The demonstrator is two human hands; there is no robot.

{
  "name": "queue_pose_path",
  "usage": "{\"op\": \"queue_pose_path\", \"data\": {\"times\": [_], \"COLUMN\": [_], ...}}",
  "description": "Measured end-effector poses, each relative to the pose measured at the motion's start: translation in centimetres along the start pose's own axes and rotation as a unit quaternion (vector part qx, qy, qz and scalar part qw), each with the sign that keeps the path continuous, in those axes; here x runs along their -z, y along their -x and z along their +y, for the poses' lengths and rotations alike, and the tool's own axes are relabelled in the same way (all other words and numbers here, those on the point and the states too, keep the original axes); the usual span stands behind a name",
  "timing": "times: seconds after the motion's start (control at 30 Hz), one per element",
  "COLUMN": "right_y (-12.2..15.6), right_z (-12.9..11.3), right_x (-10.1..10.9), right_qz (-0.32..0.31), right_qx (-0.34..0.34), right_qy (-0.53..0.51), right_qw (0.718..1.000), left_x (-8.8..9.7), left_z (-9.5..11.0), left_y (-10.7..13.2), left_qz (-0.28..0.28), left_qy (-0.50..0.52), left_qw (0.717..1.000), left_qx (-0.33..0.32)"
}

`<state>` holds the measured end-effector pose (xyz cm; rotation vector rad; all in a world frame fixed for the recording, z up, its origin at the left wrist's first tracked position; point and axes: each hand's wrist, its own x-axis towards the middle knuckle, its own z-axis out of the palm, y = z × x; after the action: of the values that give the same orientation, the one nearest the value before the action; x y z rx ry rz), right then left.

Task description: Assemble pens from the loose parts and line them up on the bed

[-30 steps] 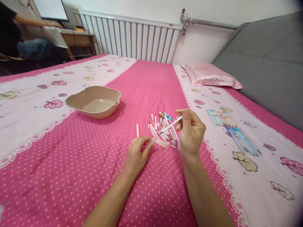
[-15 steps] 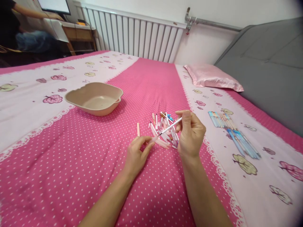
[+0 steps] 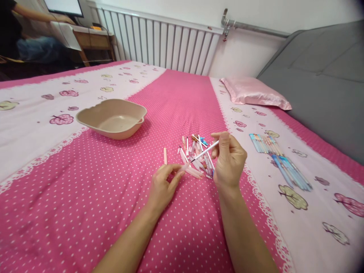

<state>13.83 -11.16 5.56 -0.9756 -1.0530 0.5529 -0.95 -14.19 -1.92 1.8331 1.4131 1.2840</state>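
My right hand (image 3: 229, 161) pinches the upper end of a thin white pen refill (image 3: 205, 151), held slanting down to the left. My left hand (image 3: 163, 185) rests on the pink dotted bedspread (image 3: 113, 197), its fingertips closed on a pale pink pen barrel (image 3: 186, 167) at the refill's lower tip. Just behind both hands lies a small heap of loose pen parts (image 3: 197, 153). A single pink cap (image 3: 165, 155) lies left of the heap.
A beige plastic basin (image 3: 112, 118) stands to the left. A row of several blue pens (image 3: 280, 159) lies on the right. A pink pillow (image 3: 254, 93), a grey headboard (image 3: 321, 79) and a radiator are behind. Another person sits at a desk at far left.
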Motion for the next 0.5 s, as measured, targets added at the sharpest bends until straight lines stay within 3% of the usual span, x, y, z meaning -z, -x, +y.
{"op": "queue_pose_path", "data": {"times": [0.23, 0.4, 0.5], "right_y": [0.36, 0.32, 0.37], "right_z": [0.47, 0.6, 1.02], "right_x": [-0.18, -0.33, -0.43], "right_qz": [-0.139, -0.175, -0.24], "right_qx": [-0.056, -0.067, -0.083], "right_qy": [0.029, 0.051, 0.074], "right_qw": [0.988, 0.981, 0.964], "left_x": [0.06, 0.08, 0.1], "left_z": [0.19, 0.24, 0.12], "left_y": [-0.03, 0.03, 0.03], "left_qz": [-0.003, 0.001, 0.002], "left_qy": [0.02, 0.035, 0.047], "left_qw": [1.0, 0.999, 0.998], "left_qx": [0.016, 0.026, 0.039]}}
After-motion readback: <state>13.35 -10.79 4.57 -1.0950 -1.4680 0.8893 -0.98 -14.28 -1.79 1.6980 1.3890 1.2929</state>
